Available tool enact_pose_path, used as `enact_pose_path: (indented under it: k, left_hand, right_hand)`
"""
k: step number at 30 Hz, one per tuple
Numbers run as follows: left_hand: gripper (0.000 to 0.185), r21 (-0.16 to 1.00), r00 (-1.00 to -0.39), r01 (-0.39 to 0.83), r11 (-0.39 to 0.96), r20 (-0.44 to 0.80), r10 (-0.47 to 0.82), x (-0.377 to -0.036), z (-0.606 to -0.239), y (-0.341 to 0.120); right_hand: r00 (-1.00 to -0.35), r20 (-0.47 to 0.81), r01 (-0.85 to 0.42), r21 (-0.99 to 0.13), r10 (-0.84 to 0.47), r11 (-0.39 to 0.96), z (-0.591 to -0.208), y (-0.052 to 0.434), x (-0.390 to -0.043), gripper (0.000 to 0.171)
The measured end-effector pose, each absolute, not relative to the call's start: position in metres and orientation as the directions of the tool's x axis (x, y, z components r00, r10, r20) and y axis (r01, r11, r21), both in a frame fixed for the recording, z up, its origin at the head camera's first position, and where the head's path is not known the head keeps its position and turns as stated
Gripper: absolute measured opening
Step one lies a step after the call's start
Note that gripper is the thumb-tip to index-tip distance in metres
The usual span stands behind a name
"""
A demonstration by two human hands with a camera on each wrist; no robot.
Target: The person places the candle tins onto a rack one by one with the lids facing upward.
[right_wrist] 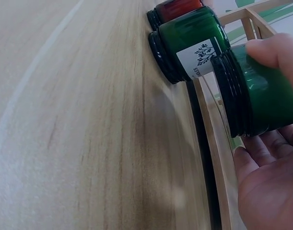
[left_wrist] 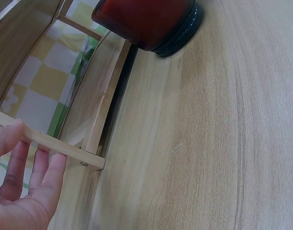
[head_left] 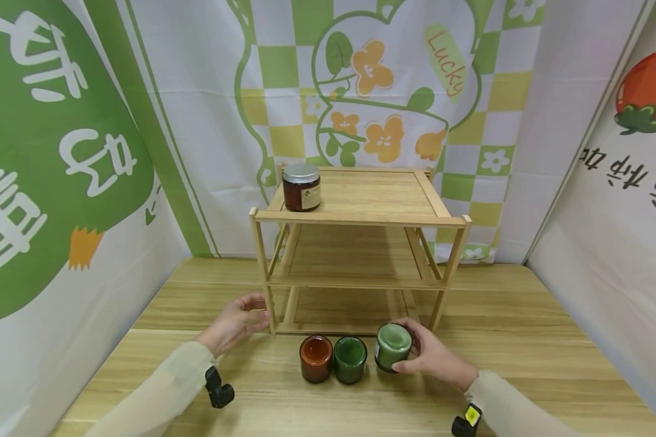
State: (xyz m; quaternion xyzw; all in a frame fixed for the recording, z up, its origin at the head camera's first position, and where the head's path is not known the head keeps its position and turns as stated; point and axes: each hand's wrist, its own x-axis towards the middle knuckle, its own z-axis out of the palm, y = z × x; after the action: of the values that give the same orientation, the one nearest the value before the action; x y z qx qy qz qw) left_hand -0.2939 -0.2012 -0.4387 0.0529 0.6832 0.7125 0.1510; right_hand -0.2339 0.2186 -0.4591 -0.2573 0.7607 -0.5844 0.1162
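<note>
My right hand (head_left: 436, 357) grips a green glass jar (head_left: 392, 349), thumb on one side and fingers on the other. The jar is upside down, its dark threaded rim (right_wrist: 231, 96) facing the table, and appears raised above it. To its left stand a second green jar (head_left: 350, 364) with a white label (right_wrist: 196, 57) and a reddish-brown jar (head_left: 316, 363), both upside down, close together. My left hand (head_left: 237, 321) pinches the front left leg (left_wrist: 55, 143) of the three-tier wooden shelf (head_left: 361, 282) between thumb and fingers.
On the shelf's top tier, at the left, stands a dark brown jar (head_left: 302, 188) with a silver lid and a label. The wooden table (head_left: 492, 328) extends to both sides of the shelf. Printed curtains (head_left: 197, 121) hang behind and at both sides.
</note>
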Motion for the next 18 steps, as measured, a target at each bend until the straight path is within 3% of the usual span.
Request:
enact_pose_path:
  k: [18]
  left_hand:
    - [0.048, 0.99, -0.946, -0.142, -0.008, -0.133, 0.294, -0.2951, -0.4406, -0.2009]
  right_hand:
    - [-0.842, 0.166, -0.283, -0.946, -0.513, 0.158, -0.4525, 0.2194, -0.2316, 0.074]
